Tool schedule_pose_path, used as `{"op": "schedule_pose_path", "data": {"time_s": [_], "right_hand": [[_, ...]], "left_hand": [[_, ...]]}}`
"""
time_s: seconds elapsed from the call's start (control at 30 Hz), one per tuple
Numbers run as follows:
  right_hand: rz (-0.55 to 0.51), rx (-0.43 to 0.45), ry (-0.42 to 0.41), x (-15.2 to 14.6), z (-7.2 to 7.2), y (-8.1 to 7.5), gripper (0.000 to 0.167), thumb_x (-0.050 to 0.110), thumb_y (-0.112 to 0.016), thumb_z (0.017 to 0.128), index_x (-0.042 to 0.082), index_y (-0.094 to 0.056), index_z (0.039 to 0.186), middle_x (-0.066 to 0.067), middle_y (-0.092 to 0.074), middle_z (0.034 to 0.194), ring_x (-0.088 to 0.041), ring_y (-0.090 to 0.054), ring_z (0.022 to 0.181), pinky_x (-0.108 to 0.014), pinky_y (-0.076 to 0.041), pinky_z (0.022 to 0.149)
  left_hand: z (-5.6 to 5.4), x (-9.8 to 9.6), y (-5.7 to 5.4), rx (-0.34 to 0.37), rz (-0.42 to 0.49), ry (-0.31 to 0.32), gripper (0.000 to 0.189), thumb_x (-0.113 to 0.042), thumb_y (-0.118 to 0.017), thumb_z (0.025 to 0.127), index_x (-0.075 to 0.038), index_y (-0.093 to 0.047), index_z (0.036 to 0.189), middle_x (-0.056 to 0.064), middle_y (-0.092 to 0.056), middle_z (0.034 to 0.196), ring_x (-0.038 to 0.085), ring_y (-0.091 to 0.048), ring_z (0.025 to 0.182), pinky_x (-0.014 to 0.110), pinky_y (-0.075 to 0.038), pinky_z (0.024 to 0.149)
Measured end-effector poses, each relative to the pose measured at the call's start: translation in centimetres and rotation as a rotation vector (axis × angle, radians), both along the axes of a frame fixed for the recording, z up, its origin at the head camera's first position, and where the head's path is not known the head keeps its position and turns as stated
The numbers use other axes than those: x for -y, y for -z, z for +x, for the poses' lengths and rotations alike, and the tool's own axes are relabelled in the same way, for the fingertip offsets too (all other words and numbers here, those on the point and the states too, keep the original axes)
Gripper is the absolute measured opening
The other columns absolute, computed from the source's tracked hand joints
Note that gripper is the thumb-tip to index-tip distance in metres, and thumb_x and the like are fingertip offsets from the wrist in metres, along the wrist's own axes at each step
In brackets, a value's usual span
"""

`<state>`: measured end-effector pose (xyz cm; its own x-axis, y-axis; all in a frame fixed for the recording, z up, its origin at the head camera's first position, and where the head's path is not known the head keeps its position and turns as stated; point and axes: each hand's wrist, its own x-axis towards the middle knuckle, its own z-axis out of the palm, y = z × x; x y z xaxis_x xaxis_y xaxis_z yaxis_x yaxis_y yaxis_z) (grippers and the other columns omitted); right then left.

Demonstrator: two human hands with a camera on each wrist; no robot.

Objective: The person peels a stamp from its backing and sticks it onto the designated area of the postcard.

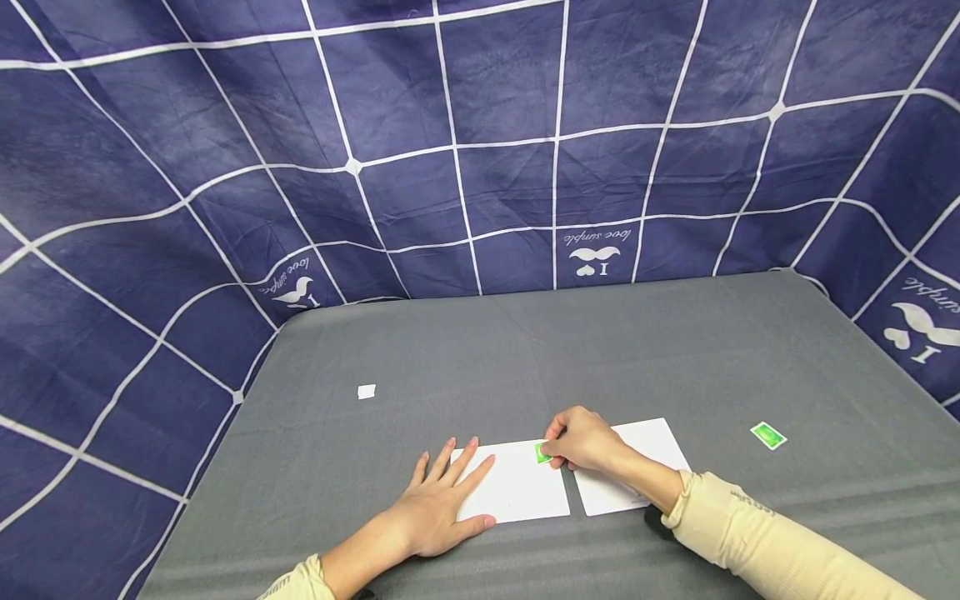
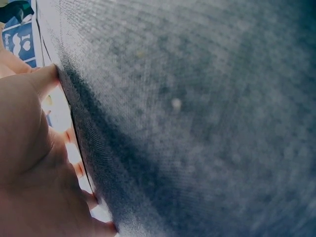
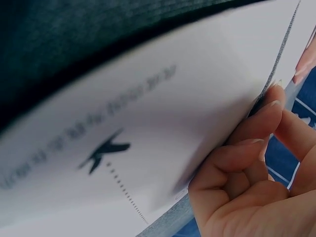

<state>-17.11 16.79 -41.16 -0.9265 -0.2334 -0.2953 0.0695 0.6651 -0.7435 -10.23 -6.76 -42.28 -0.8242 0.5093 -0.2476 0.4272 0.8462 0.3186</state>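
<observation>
A white postcard-like sheet (image 1: pixel 517 492) lies on the grey cloth before me. My left hand (image 1: pixel 435 512) rests on its left side, fingers spread and straight, thumb near the lower edge. At the sheet's top right corner my right hand (image 1: pixel 588 442), fingers curled, pinches a small green stamp (image 1: pixel 540 454) with a pale edge. Under the right forearm lies a second white sheet (image 1: pixel 660 440), partly hidden. The right wrist view shows a dark bird print (image 3: pixel 106 150), a dotted line and blurred lettering on that sheet. Curled fingers (image 3: pixel 232 168) hide the stamp there.
Another green stamp (image 1: pixel 768 435) with a white border lies to the right on the grey cloth (image 1: pixel 600 350). A small white paper piece (image 1: pixel 366 392) lies at the left. Blue curtains (image 1: pixel 502 183) with white grid lines hang behind and at both sides.
</observation>
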Motion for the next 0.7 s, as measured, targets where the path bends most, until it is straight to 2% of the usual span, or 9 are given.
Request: {"op": "schedule_pose_path", "data": {"time_s": [0.23,0.7], "right_hand": [[-0.001,-0.018,0.0,-0.01,0.02,0.16,0.013,0.006,-0.073,0.08,0.008,-0.061,0.074,0.001,-0.061,0.054,-0.009,-0.055,0.049,-0.021,-0.041,0.047],[0.002,-0.043,-0.009,0.04,0.14,0.18,0.015,0.005,-0.073,0.079,0.009,-0.06,0.072,0.001,-0.059,0.052,-0.008,-0.051,0.046,-0.02,-0.039,0.045]], "left_hand": [[-0.08,0.01,-0.08,0.006,0.018,0.005,0.073,-0.06,-0.042,0.094,-0.019,-0.026,0.152,0.011,-0.015,0.157,0.039,-0.008,0.141,0.066,-0.011,0.104],[0.07,-0.11,-0.09,0.0,-0.009,-0.002,0.074,-0.063,-0.041,0.093,-0.021,-0.026,0.152,0.008,-0.016,0.157,0.036,-0.009,0.142,0.064,-0.012,0.105]]}}
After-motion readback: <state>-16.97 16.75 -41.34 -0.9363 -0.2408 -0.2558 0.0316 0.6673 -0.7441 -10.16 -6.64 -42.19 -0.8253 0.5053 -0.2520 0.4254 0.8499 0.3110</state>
